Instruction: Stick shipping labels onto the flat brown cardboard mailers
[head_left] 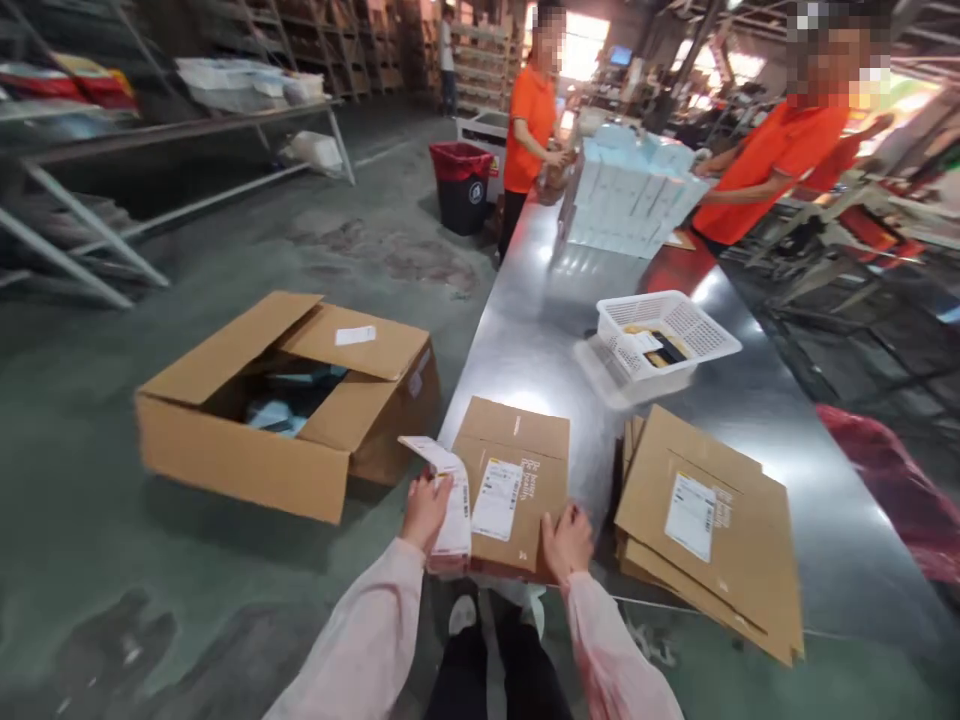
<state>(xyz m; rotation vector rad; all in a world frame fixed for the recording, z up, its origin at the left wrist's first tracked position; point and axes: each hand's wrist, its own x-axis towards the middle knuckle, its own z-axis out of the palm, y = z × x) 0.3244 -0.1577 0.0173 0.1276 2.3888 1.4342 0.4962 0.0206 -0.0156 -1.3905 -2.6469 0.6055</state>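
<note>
At table's near edge: left hand (424,510) pinches label strip (450,495), its lower end blurred; right hand (567,540) curled over flat carton's (510,480) near edge, fingertips hidden. Beyond: flattened box stack (712,520), white basket (664,335) on steel table (540,330).

We look from head height, forward and down along the counter (540,330), close over our own hands, with the floor (90,520) to the left.
</note>
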